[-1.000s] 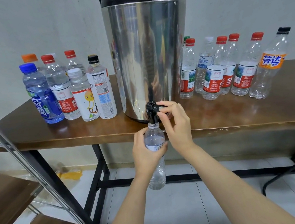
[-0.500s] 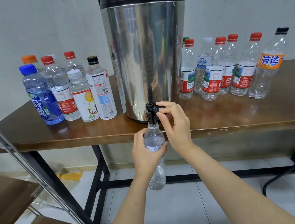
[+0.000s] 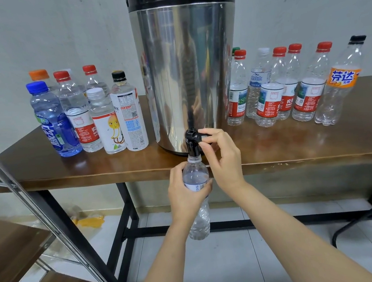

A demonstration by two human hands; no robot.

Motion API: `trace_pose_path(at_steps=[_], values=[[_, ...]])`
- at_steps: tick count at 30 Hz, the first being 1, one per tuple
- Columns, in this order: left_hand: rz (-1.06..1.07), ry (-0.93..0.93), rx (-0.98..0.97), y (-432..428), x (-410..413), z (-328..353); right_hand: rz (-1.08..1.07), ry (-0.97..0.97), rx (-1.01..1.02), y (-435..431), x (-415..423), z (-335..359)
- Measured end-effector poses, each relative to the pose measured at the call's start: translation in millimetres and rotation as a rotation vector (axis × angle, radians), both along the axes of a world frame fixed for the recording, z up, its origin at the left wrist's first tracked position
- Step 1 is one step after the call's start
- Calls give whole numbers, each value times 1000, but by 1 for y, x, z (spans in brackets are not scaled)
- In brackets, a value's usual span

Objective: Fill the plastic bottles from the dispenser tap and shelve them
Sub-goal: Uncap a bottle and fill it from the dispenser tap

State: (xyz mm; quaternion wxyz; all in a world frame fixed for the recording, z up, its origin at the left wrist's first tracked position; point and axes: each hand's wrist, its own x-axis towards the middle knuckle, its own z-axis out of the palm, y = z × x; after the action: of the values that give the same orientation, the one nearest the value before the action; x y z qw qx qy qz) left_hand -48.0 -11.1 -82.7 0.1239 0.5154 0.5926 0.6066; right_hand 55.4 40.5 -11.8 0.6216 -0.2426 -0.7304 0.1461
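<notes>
Plastic bottle [image 3: 195, 176], clear and uncapped, hangs upright just below the worktop edge, its mouth right under the black tap [image 3: 191, 141] of the steel dispenser [image 3: 186, 71]. Fingers [image 3: 209, 183] of the left hand [image 3: 183, 195] curl round its shoulder and label, with the thumb on the left side and the fingertips showing at the right. Thumb and forefinger of the right hand [image 3: 225, 159] pinch the tap's short lever, which sticks out to the right; its other fingers are tucked loosely beneath. Both bare forearms rise from the bottom of the view and converge on the tap. The dispenser stands at the front edge of the brown worktop [image 3: 44, 167]. Capped left bottles [image 3: 80, 115] cluster on one side of it and capped right bottles [image 3: 290, 87] on the other. A wooden shelf unit [image 3: 7, 249] stands at the lower left.
</notes>
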Motion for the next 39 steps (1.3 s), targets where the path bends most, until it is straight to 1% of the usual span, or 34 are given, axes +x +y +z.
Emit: trace_pose_path(at_steps=[39], values=[[8, 5, 8, 1, 2, -1, 31, 21, -21, 2, 0, -2]])
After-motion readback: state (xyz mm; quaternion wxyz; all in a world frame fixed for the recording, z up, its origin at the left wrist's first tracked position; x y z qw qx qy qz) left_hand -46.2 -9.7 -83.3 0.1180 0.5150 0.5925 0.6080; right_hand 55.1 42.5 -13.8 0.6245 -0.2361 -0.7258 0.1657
